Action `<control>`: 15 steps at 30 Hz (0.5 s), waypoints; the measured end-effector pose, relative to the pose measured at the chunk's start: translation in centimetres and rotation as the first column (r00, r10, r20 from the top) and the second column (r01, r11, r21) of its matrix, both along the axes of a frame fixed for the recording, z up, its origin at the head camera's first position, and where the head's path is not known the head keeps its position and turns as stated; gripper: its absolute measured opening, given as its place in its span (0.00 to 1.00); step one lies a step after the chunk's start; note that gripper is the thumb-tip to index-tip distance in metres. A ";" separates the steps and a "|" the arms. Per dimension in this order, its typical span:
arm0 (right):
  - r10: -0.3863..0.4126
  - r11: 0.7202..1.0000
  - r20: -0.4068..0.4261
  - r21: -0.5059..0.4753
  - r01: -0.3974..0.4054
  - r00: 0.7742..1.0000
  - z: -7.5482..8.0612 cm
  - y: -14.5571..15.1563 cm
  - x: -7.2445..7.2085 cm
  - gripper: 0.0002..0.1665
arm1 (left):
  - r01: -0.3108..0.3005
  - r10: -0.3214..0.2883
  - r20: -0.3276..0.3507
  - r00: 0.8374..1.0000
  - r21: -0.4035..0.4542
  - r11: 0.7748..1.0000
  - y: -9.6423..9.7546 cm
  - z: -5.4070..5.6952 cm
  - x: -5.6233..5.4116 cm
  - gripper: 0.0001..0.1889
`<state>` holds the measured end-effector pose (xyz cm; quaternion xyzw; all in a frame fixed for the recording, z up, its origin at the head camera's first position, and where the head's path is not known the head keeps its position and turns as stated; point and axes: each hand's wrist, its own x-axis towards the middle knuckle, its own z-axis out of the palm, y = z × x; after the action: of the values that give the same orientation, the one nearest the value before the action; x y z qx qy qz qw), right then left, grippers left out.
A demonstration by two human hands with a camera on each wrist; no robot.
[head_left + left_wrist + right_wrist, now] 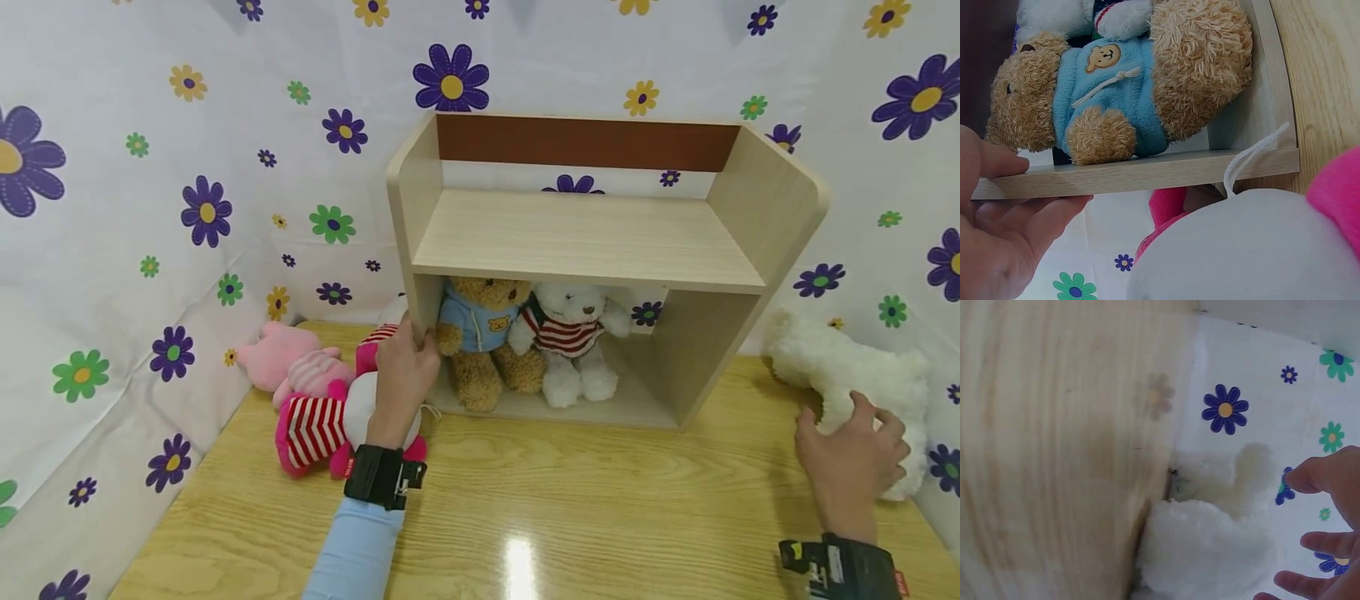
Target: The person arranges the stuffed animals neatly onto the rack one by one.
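My left hand [405, 379] grips the front edge of the left side panel of a small wooden shelf [592, 237]. In the left wrist view the thumb lies inside the side panel [1147, 178] and the fingers outside. A brown teddy bear [477, 375] in a blue hoodie and a white teddy bear [570, 379] in a red-striped sweater sit in the lower compartment. At the right, my right hand [855, 458] hovers at a fluffy white plush toy [892, 375], fingers spread. The right wrist view shows the fingers [1316, 540] beside the plush, not curled round it.
Left of the shelf lie a pink plush pig [273, 358] and a plush toy in red and white stripes [318, 429], close to the left forearm. All stand on a wooden table [600, 508]. Flower-patterned cloth [255, 192] hangs behind and at both sides.
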<state>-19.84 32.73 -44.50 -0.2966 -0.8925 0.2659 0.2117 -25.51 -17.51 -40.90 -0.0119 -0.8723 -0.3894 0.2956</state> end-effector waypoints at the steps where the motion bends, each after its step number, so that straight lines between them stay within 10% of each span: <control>1: 0.003 1.000 0.045 -0.023 -0.002 0.999 -0.1 0.3 0.0 0.43 | 0.002 -0.002 0.001 1.000 -0.002 1.000 0.0 0.0 0.0 0.21; 6: 0.039 0.995 0.127 -0.095 -0.027 0.991 -0.7 1.4 0.0 0.47 | 0.005 -0.005 0.013 1.000 -0.003 1.000 0.0 -0.1 0.0 0.22; 15: 0.048 0.993 0.012 -0.110 -0.046 0.999 -0.9 2.5 -0.5 0.35 | 0.004 -0.004 0.019 1.000 0.005 1.000 0.0 0.1 0.1 0.22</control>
<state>-20.29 35.22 -45.35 -0.2886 -0.8849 0.3172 0.1820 -25.43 -17.47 -40.76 -0.0090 -0.8741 -0.3921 0.2865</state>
